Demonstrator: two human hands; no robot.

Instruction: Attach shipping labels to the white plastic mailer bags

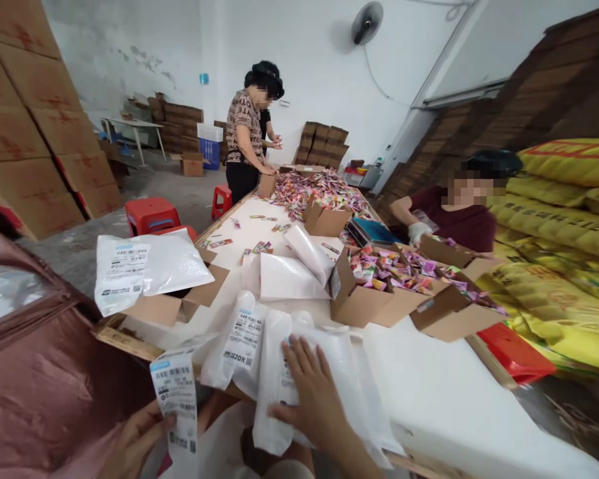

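At the lower left, my left hand [142, 432] pinches a strip of printed shipping labels [177, 392] that hangs upright. My right hand [312, 392] lies flat with fingers spread on a white mailer bag [272, 372], partly covering a label on it. Beside that bag is another labelled mailer bag [237, 342], near the table's front edge. More white bags lie under and to the right of my right hand. Farther left, a labelled white mailer bag [174, 266] rests across an open cardboard box [154, 309].
Boxes of small wrapped packets [379, 266] stand on the white table [429, 372], with a packet heap [319, 189] behind. One co-worker [247, 126] stands at the far end; another [464, 219] is at the right. Red stools [152, 216] and stacked cartons [24, 133] are left.
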